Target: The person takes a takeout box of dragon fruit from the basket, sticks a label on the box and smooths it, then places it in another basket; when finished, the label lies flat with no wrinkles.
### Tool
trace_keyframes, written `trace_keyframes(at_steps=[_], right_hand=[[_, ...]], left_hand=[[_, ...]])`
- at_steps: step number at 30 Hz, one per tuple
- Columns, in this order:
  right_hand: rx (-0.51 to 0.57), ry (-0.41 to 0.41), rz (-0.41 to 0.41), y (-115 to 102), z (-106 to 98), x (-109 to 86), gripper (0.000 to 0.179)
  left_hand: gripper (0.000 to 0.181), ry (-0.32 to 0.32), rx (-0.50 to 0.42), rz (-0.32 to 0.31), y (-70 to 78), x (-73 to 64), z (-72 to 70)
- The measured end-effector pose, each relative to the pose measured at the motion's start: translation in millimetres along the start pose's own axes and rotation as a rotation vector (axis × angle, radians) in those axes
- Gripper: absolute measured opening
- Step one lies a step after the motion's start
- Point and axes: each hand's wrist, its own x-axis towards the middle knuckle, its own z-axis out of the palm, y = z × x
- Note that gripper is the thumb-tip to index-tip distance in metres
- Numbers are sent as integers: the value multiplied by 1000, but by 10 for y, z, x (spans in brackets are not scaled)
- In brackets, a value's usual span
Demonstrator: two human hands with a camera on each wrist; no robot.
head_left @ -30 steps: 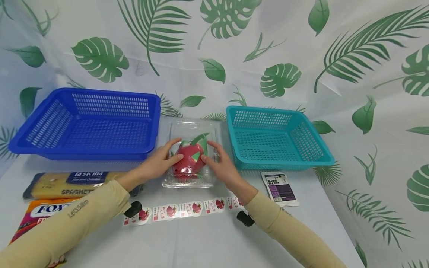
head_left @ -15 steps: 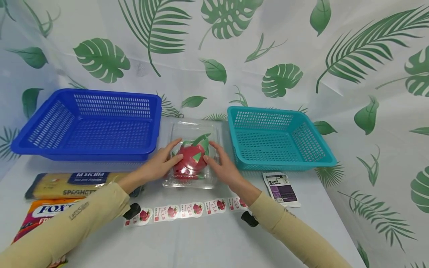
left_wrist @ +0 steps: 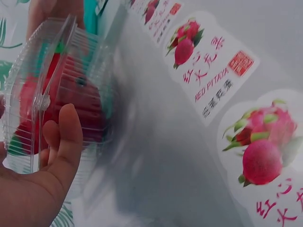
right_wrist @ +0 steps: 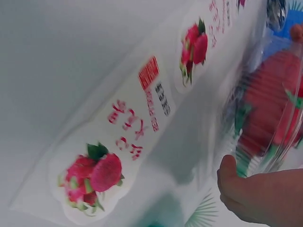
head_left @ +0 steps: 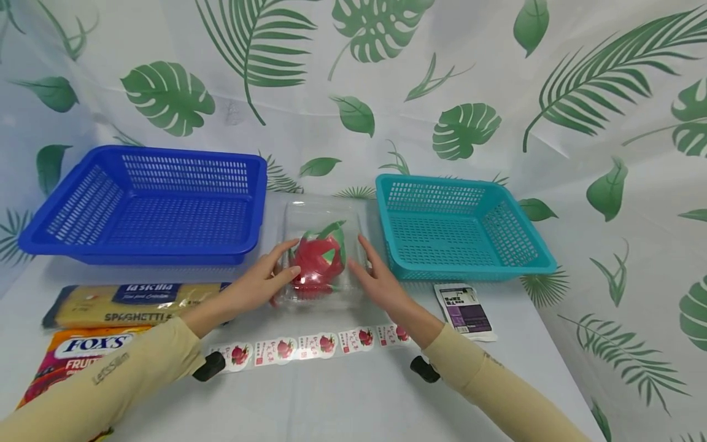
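Where clear plastic (head_left: 320, 213) glares, pitaya (head_left: 317, 270) perhaps, baskets (head_left: 464, 272) flanking.

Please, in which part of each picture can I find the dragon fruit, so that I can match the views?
Head: the dragon fruit lies near the centre, inside the clear plastic box.
Left wrist: fruit on the left, slightly above mid-height.
Right wrist: fruit at the right edge, slightly above mid-height.
Shared landmark: the pitaya sticker strip, respectively below, right of and left of the fruit.

One clear ribbed clamshell box (head_left: 323, 212), closed, between left hand (head_left: 267, 282) and right hand (head_left: 383, 285); inside, one red dragon fruit (head_left: 317, 267), green leaf tips toward the back.
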Motion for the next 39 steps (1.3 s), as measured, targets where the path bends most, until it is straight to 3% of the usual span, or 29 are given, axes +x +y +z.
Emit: trace_keyframes(at_steps=[8, 15, 27, 39], right_hand=[[-26, -6, -29, 8, 35, -77, 60], [-44, 27, -93, 33, 62, 11, 60], [-79, 60, -134, 69, 77, 125, 59], [-64, 49, -107, 42, 32, 74, 60]], left_hand=[[61, 23, -26, -11, 38, 14, 19], [60, 12, -34, 3, 41, 90, -39], [60, 15, -34, 11, 36, 148, -75], [60, 17, -36, 6, -4, 152, -40]])
